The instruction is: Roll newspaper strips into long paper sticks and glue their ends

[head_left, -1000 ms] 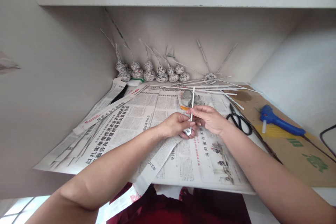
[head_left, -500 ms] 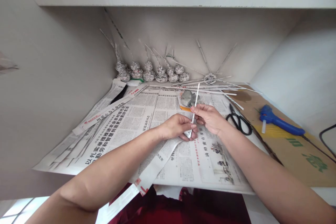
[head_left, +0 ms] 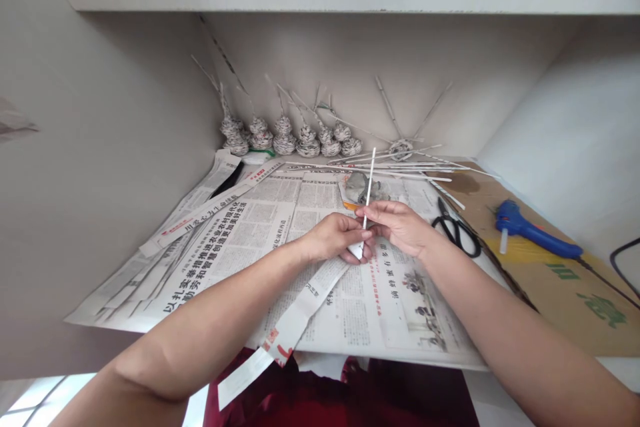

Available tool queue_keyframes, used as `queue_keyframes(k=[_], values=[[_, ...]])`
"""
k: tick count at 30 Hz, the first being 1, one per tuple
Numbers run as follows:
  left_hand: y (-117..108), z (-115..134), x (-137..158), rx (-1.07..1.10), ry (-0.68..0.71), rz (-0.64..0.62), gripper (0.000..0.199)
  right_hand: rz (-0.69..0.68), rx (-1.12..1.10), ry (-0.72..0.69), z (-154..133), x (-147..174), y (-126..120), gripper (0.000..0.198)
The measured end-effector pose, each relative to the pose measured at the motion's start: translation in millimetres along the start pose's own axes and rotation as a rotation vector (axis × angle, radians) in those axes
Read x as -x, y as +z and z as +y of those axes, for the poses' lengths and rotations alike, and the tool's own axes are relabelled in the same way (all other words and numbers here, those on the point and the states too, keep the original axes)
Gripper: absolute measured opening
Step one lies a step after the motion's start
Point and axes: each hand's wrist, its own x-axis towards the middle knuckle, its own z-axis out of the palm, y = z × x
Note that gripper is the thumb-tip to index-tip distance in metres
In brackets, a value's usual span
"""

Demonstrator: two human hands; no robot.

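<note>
Between my hands a newspaper strip [head_left: 311, 297] is partly rolled into a thin paper tube [head_left: 371, 180] that points up and away from me. My left hand [head_left: 336, 239] is closed on the strip where it meets the roll. Thumb and fingers of my right hand [head_left: 397, 223] pinch the tube just above. The flat tail of the strip slants down to the left, past the table's front edge and over dark red cloth. Behind my hands lies a grey lump [head_left: 357, 185], its material unclear, on a small pad with an orange edge.
Several woven paper gourds [head_left: 284, 137] stand along the back wall, near a woven piece with spokes [head_left: 401, 149]. Rolled paper sticks [head_left: 400, 170] lie before them. Cut newspaper strips [head_left: 200, 220] are at left; black scissors [head_left: 456, 233] and a blue glue gun [head_left: 537, 230] at right.
The paper tube has turned in my fingers and shows further up and slightly left. The strip's tail has drawn upward, its end now showing over the red cloth. Both hands stay nearly in place.
</note>
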Motion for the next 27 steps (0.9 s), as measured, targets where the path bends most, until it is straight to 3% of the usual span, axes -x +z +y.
queue_keyframes(k=[4,9,14,18,23,27], values=[[1.0,0.7,0.7,-0.008,-0.002,-0.039,0.04,0.108,-0.038,-0.039,0.8,-1.2,-1.5,0.023],[1.8,0.5,0.9,-0.003,0.004,-0.022,0.04,0.006,-0.022,0.029,-0.4,-1.1,-1.5,0.027],[2.2,1.3,1.4,-0.015,-0.001,-0.049,0.04,0.186,-0.008,-0.049,-0.1,-1.3,0.3,0.023],[1.9,1.6,1.9,-0.005,-0.013,-0.019,0.041,0.034,-0.019,-0.023,-0.5,-0.9,-1.0,0.025],[2.2,3.0,2.9,-0.027,-0.007,-0.067,0.04,0.141,-0.059,-0.033,-2.5,-0.4,-1.1,0.022],[1.9,3.8,2.8,-0.027,-0.002,-0.029,0.041,0.022,-0.042,0.003,-3.1,0.4,-1.9,0.027]])
